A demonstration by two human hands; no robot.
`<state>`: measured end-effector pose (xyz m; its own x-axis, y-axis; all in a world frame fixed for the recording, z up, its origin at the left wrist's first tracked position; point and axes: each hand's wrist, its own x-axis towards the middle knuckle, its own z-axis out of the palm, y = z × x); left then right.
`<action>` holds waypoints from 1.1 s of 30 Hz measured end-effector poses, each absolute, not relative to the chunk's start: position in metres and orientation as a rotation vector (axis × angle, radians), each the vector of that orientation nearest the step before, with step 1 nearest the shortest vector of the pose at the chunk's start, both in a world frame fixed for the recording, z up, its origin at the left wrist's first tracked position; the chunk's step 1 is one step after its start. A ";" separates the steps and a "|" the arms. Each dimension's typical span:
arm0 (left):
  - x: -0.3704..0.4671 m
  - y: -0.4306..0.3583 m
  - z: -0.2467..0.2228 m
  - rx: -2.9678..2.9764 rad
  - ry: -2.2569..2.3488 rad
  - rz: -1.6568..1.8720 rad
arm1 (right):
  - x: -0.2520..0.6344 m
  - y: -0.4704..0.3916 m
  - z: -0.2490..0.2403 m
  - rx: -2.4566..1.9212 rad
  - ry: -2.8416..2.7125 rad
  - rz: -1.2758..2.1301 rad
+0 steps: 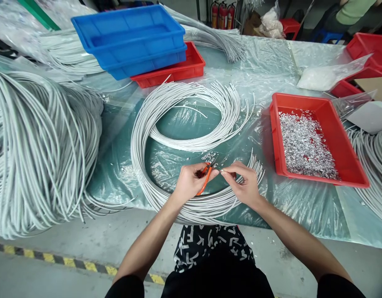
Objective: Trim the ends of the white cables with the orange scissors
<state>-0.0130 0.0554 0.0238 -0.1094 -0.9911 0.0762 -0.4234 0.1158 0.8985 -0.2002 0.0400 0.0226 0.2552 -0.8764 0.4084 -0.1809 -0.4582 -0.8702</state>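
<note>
My left hand (191, 180) is closed around an orange-handled hand tool (205, 180), its dark tip pointing up and right. Close beside it, the fingers of my right hand (243, 182) pinch the end of a thin cable; the small end piece is hard to make out. Below and around both hands lies a coil of grey-white cables (144, 169), its cut ends fanning out at the right. A second coil (191, 144) rests just behind. Small silvery bits (209, 157) lie on the green covered table beyond the tool.
A red tray (349, 153) of small metallic pieces stands at the right. Stacked blue trays (131, 41) sit on a red tray (194, 68) at the back. A large cable bundle (38, 153) hangs over the left edge. A person in green (352, 11) is at the upper right.
</note>
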 end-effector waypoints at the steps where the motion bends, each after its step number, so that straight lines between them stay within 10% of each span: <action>1: -0.013 0.055 0.024 1.406 -1.636 -0.931 | -0.200 0.040 0.022 -1.788 0.962 -1.234; 33: -0.012 0.055 0.024 1.327 -1.762 -1.101 | -0.204 0.037 0.019 -1.726 0.954 -1.193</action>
